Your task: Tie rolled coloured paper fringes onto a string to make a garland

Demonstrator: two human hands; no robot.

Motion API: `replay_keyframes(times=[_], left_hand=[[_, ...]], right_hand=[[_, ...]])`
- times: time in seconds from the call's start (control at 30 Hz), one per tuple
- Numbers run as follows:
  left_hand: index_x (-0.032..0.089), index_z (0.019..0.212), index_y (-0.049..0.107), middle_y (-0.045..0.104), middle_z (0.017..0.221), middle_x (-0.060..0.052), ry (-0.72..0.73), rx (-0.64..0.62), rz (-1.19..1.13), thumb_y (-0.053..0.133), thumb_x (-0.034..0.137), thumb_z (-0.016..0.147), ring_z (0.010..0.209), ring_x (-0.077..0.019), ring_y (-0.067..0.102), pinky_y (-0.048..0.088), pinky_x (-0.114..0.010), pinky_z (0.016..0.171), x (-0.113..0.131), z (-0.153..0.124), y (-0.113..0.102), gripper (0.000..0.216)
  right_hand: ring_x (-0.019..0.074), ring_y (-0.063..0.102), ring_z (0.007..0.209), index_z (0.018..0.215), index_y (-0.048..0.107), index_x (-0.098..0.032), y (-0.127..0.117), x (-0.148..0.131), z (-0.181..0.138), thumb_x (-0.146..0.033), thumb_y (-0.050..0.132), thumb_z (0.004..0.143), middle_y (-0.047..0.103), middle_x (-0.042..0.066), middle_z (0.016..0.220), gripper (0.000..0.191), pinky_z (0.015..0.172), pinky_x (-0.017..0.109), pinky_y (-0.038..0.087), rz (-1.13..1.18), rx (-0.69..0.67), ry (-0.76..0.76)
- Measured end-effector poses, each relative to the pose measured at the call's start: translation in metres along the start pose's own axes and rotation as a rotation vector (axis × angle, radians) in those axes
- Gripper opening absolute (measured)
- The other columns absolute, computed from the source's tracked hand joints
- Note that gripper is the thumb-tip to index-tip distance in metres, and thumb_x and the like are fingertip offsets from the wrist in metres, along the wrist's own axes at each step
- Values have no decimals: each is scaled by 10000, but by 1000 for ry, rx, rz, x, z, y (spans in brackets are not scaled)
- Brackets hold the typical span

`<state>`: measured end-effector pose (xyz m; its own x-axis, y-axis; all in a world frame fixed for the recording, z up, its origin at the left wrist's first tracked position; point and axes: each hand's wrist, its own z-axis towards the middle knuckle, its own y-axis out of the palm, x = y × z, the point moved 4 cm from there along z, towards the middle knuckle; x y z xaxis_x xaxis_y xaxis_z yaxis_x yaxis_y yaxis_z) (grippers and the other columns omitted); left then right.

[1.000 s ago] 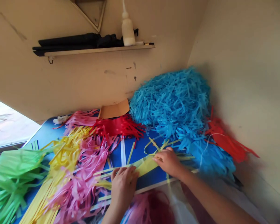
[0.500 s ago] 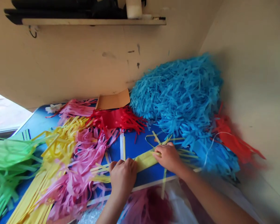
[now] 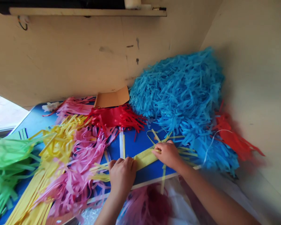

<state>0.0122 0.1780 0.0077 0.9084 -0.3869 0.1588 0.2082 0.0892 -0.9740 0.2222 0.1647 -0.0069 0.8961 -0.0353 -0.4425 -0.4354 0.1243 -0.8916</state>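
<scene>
Hands work on a yellow fringed paper (image 3: 144,157) that lies flat on the blue worktop (image 3: 140,143), near its front edge. The left hand (image 3: 122,175) rests knuckles-up on the paper's left end, grip bent down over it; whether the fingers clasp it cannot be told. The right hand (image 3: 169,154) has its grip pinching the other end, where loose strips fan out. Pink fringes (image 3: 84,162) lie just left, red fringes (image 3: 117,117) behind, and a blue fringe heap (image 3: 180,90) sits against the wall.

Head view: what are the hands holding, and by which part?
A yellow paper strip: left hand presses its left end, right hand pinches its right end, by the fringe.
</scene>
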Motion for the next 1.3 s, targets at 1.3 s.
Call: replay_keyframes(times=[1.3], left_hand=[[194,908,694,716,946,-61,474,-78,39,507,75,843,896,-229,644,326,-451,1017,24,3,-7,231]], right_hand=[[241,554,950,1026,625,-162,-8,-43,-31,-251,576,855,688,97,1031,199,841,397,282,-192,-88,-546]])
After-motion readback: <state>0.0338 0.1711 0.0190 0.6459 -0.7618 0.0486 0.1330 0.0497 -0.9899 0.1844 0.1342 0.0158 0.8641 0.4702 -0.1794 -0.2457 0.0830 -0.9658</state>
